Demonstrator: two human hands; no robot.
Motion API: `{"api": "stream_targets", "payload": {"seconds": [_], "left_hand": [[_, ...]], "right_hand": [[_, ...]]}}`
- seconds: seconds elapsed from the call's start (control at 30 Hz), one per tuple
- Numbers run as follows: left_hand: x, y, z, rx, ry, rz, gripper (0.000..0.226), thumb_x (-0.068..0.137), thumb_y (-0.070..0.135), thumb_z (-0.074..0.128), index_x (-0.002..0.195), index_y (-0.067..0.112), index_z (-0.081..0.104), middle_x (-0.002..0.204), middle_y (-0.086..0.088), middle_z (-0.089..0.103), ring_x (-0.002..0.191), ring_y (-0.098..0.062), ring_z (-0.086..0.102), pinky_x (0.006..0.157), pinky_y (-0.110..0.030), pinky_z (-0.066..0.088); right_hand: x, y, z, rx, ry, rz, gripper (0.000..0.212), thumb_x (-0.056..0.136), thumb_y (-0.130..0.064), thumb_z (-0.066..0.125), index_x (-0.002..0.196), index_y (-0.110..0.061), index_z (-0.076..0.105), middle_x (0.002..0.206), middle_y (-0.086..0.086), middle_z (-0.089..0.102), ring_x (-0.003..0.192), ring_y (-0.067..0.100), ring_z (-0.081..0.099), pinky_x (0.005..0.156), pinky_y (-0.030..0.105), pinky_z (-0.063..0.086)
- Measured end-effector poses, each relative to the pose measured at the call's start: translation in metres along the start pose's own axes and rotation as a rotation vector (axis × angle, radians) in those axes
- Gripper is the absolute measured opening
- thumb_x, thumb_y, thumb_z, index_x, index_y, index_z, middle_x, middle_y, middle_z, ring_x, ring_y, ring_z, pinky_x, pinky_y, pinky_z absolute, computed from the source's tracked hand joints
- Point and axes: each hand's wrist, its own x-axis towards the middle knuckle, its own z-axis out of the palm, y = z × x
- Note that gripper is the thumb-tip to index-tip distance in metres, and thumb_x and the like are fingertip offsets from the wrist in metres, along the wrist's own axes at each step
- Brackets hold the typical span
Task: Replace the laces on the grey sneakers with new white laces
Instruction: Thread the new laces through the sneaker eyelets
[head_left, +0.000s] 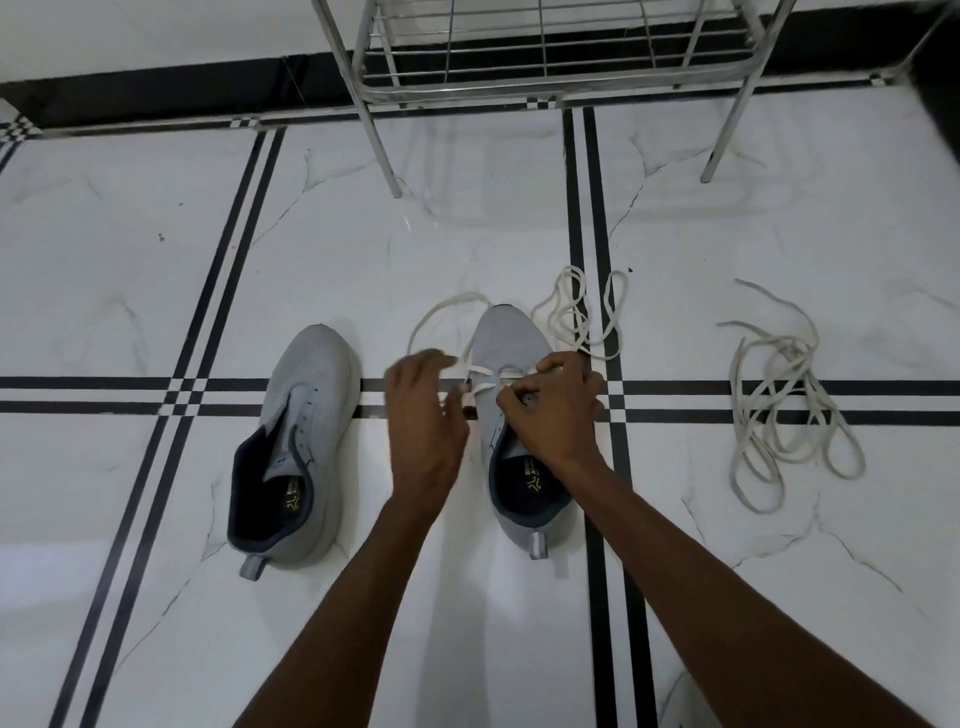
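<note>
— Sneakers, where are they? And the hands?

— Both on the floor (156, 234), toes away from the person. Left sneaker (306, 415) has no lace. Right sneaker (514, 415) has a white lace (480, 370) crossed thru the front eyelets, its slack looped past the toe.

— Arms?

— Both stretched fwd & down. Right hand (556, 410) is curled over the tongue, fingertips pinched on the lace. Left hand (423, 415) is just beside the shoe, fingers loosely spread, blurred; can't tell if it's got hold of anything.

— Other laces?

— One loose lace (582, 312) by the toe, a lace pile (779, 405) further right. Metal rack (545, 78) behind.
</note>
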Motion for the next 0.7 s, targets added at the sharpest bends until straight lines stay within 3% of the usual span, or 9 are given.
{"api": "stream_targets", "payload": {"seconds": [0.1, 0.2, 0.3, 0.37, 0.4, 0.47, 0.53, 0.6, 0.7], "left_hand": [[-0.002, 0.005, 0.015, -0.141, -0.186, -0.003, 0.013, 0.095, 0.014, 0.07, 0.106, 0.012, 0.075, 0.104, -0.002, 0.074, 0.094, -0.017, 0.067, 0.085, -0.031, 0.055], [0.001, 0.003, 0.016, -0.123, -0.192, -0.071, 0.012, 0.096, 0.018, 0.068, 0.096, 0.011, 0.077, 0.091, -0.001, 0.075, 0.082, -0.014, 0.066, 0.077, -0.032, 0.056], [0.011, -0.007, 0.004, -0.048, 0.0, -0.302, 0.016, 0.096, 0.009, 0.057, 0.091, 0.005, 0.072, 0.087, -0.007, 0.073, 0.078, -0.019, 0.064, 0.068, -0.033, 0.049], [0.017, -0.02, -0.011, -0.002, 0.156, -0.521, 0.017, 0.096, 0.009, 0.055, 0.092, 0.004, 0.071, 0.09, -0.011, 0.072, 0.082, -0.022, 0.064, 0.066, -0.023, 0.038], [0.017, -0.024, -0.016, 0.02, 0.183, -0.531, 0.016, 0.095, 0.009, 0.055, 0.094, 0.004, 0.07, 0.093, -0.012, 0.071, 0.087, -0.024, 0.063, 0.068, -0.02, 0.034], [0.013, -0.016, -0.018, 0.07, 0.157, -0.341, 0.013, 0.094, 0.009, 0.06, 0.103, 0.007, 0.068, 0.109, -0.012, 0.065, 0.106, -0.026, 0.055, 0.08, -0.02, 0.033], [0.008, -0.001, -0.005, 0.051, 0.026, -0.077, 0.021, 0.093, 0.009, 0.065, 0.114, 0.012, 0.066, 0.121, -0.007, 0.06, 0.116, -0.023, 0.048, 0.093, -0.025, 0.035], [0.004, 0.011, 0.008, -0.031, -0.141, 0.064, 0.019, 0.094, 0.008, 0.065, 0.112, 0.01, 0.071, 0.114, -0.006, 0.068, 0.108, -0.022, 0.056, 0.094, -0.029, 0.043], [0.0, 0.013, 0.02, -0.102, -0.225, 0.005, 0.011, 0.095, 0.008, 0.065, 0.1, 0.009, 0.075, 0.098, -0.006, 0.074, 0.089, -0.02, 0.066, 0.082, -0.034, 0.054]], "right_hand": [[0.002, 0.002, 0.003, -0.055, 0.003, 0.009, 0.019, 0.085, -0.045, 0.071, 0.084, -0.027, 0.078, 0.11, -0.007, 0.034, 0.112, 0.023, 0.036, 0.1, 0.042, 0.037], [0.004, 0.006, 0.009, -0.017, 0.02, -0.023, 0.016, 0.083, -0.041, 0.072, 0.08, -0.026, 0.078, 0.108, 0.001, 0.045, 0.109, 0.025, 0.042, 0.099, 0.036, 0.035], [0.004, 0.009, 0.009, 0.074, 0.074, -0.028, 0.015, 0.082, -0.027, 0.07, 0.072, -0.019, 0.077, 0.092, 0.001, 0.05, 0.106, 0.025, 0.046, 0.099, 0.036, 0.034], [0.004, 0.01, 0.007, 0.107, 0.059, 0.009, 0.015, 0.085, -0.026, 0.07, 0.075, -0.017, 0.077, 0.095, 0.001, 0.044, 0.106, 0.025, 0.044, 0.093, 0.028, 0.028], [0.004, 0.01, 0.006, 0.098, 0.054, 0.019, 0.014, 0.085, -0.027, 0.07, 0.077, -0.018, 0.078, 0.1, 0.003, 0.044, 0.106, 0.025, 0.044, 0.089, 0.025, 0.024], [0.005, 0.011, 0.009, 0.063, 0.044, -0.004, 0.014, 0.084, -0.03, 0.07, 0.08, -0.019, 0.078, 0.104, 0.005, 0.044, 0.105, 0.026, 0.044, 0.087, 0.025, 0.023], [0.007, 0.012, 0.01, 0.047, 0.035, 0.002, 0.015, 0.084, -0.031, 0.07, 0.081, -0.019, 0.078, 0.105, 0.005, 0.044, 0.105, 0.025, 0.044, 0.091, 0.027, 0.026], [0.007, 0.013, 0.012, 0.036, 0.033, 0.001, 0.017, 0.084, -0.036, 0.071, 0.081, -0.021, 0.078, 0.105, 0.006, 0.046, 0.104, 0.024, 0.043, 0.093, 0.03, 0.029], [0.007, 0.015, 0.01, 0.008, 0.029, -0.026, 0.022, 0.082, -0.042, 0.068, 0.079, -0.021, 0.078, 0.102, 0.007, 0.05, 0.101, 0.021, 0.043, 0.095, 0.035, 0.033]]}}
